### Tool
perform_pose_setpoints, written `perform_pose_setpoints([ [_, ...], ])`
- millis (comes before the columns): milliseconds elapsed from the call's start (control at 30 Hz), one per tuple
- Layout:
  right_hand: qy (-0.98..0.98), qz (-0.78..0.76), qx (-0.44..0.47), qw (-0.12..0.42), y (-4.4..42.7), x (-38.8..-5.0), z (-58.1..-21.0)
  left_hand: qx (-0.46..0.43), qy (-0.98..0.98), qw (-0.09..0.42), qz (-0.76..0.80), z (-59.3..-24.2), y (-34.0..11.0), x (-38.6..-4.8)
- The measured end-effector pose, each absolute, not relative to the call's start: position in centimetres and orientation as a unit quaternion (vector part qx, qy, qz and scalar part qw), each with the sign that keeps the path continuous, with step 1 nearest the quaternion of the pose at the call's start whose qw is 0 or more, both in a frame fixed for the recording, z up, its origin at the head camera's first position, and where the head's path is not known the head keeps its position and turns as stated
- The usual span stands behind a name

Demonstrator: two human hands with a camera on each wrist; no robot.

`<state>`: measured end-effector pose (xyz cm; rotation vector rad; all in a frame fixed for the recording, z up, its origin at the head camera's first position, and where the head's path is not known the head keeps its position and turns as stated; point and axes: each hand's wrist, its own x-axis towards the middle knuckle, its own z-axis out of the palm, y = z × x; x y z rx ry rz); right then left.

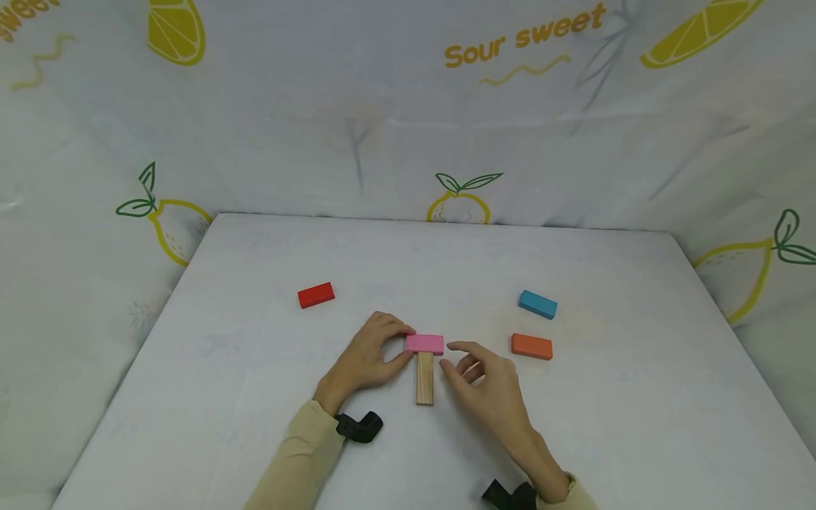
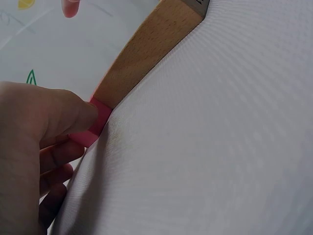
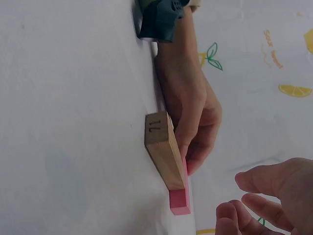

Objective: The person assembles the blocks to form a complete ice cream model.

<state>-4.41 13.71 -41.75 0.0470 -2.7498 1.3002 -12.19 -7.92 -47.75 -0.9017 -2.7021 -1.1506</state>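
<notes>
Sheeting, pale and softly creased, is hanging behind the table like a curtain (image 1: 287, 134), its surface carrying yellow lemon prints (image 1: 175, 32) and orange lettering (image 1: 525, 35). Below it, a broad white table (image 1: 191, 347) is spreading out flat, its covering showing a fine ribbed weave up close. Two arms are reaching in from the near edge, in beige sleeves (image 1: 296, 453) of wrinkled cloth, with a chunky black gadget (image 1: 360, 427) sitting at each wrist.

The left hand (image 1: 365, 356) is pinching the left end of the pink block between thumb and finger. The right hand (image 1: 494, 386) is hovering just beside the other end, thumb and fingers bent and parted, holding nothing.

Between the hands, a bare wooden block (image 1: 424, 380) is lying lengthwise toward the person, straight-grained and sharp-edged, dark digits marking its near end. The pink block (image 1: 425, 344) is lying crosswise against its far end, touching it, so the pair is forming a T. It is looking smooth, evenly painted and squarely cut.

Farther off, smooth oblong blocks are resting apart: orange (image 1: 532, 346) and blue (image 1: 537, 304) to the right, red (image 1: 316, 295) to the left.
</notes>
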Motion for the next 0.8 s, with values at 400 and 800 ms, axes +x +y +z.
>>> perform_pose_setpoints([
  [400,-0.908,0.403,0.077,0.09,18.8,-6.7,-39.9,-0.298,-0.877,0.032,-0.376,-47.6,-7.9,-12.1],
  [800,-0.897,0.413,0.091,0.131,23.6,-7.7,-39.4,-0.297,-0.877,0.034,-0.377,-47.8,-8.0,-12.2],
])
